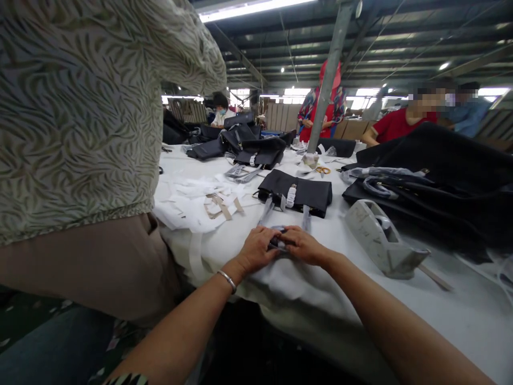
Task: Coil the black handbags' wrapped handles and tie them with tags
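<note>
My left hand [256, 249] and my right hand [303, 245] meet at the near edge of the white table [460, 315]. Both are closed on the dark, plastic-wrapped handle strap [278, 240] of a black handbag [297, 192] that lies flat just beyond them. Two wrapped straps run from the bag toward my fingers. A silver bracelet sits on my left wrist. My fingers hide most of the strap's end.
A grey tape dispenser [380, 235] stands right of my hands. White paper scraps [196, 203] lie to the left. Black bags [436, 176] pile up at right and at the back. A person in a patterned top [80, 117] stands close on my left; other workers sit beyond a pole [329, 80].
</note>
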Tool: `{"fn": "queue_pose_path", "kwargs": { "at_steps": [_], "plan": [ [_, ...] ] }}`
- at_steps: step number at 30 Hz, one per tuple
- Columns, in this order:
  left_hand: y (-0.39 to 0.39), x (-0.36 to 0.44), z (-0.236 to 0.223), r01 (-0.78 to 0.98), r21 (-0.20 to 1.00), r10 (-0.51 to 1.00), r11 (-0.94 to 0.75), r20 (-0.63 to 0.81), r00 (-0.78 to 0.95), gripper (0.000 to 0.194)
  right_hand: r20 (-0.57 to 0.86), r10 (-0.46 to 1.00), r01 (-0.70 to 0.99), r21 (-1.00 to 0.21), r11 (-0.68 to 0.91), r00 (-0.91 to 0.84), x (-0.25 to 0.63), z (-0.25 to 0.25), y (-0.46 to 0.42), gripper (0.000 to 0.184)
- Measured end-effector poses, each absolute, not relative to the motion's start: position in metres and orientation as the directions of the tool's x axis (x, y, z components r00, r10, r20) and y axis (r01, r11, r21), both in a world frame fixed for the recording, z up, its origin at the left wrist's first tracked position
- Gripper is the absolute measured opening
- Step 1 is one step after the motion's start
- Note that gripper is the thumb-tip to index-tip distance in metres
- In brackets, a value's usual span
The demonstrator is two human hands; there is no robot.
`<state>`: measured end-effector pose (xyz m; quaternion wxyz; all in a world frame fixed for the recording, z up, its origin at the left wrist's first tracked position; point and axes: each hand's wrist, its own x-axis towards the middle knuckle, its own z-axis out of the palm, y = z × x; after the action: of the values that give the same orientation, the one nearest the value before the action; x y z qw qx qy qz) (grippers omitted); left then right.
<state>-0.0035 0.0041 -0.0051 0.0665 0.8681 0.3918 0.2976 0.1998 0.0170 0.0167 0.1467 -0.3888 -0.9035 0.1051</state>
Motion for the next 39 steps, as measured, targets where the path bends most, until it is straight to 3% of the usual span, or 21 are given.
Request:
{"fn": "queue_pose_path", "kwargs": {
  "at_steps": [3,6,11,15,19,27,33,37,39],
  "plan": [
    [0.001,0.0,-0.004,0.678,0.242,0.704,-0.694,0.425,0.569,0.05,0.3,0.767,0.697,-0.321,0.641,-0.567,0.206,0.0,0.003,0.043],
    [-0.001,0.005,-0.003,0.729,0.071,0.699,-0.681,0.361,0.617,0.056,0.368,0.78,0.764,-0.227,0.604,-0.506,0.205,-0.013,-0.011,0.057],
    [0.006,0.006,0.009,0.682,-0.114,0.634,-0.722,0.285,0.719,0.048,0.494,0.747,0.78,-0.194,0.595,-0.446,0.208,-0.022,-0.015,0.067],
    [0.017,0.003,0.028,0.61,-0.109,0.578,-0.785,0.23,0.783,0.046,0.564,0.764,0.808,-0.264,0.527,-0.313,0.224,-0.029,-0.003,0.054],
    [0.024,0.009,0.036,0.547,-0.105,0.521,-0.831,0.199,0.83,0.055,0.52,0.774,0.844,-0.169,0.508,-0.362,0.23,-0.035,0.001,0.057],
    [0.042,0.016,0.028,0.403,-0.263,0.357,-0.877,0.205,0.911,0.058,0.498,0.778,0.886,-0.04,0.463,-0.384,0.235,-0.031,-0.003,0.064],
    [0.041,0.009,0.017,0.421,-0.25,0.354,-0.872,0.275,0.894,0.055,0.486,0.769,0.836,-0.13,0.533,-0.415,0.243,-0.031,-0.001,0.059],
    [0.03,0.006,0.009,0.499,-0.143,0.438,-0.855,0.317,0.841,0.043,0.598,0.739,0.803,-0.253,0.54,-0.309,0.225,0.001,-0.005,0.037],
    [0.034,-0.001,0.003,0.505,-0.089,0.451,-0.859,0.337,0.826,0.036,0.563,0.769,0.799,-0.29,0.528,-0.304,0.196,0.028,0.01,0.025]
  ]
}}
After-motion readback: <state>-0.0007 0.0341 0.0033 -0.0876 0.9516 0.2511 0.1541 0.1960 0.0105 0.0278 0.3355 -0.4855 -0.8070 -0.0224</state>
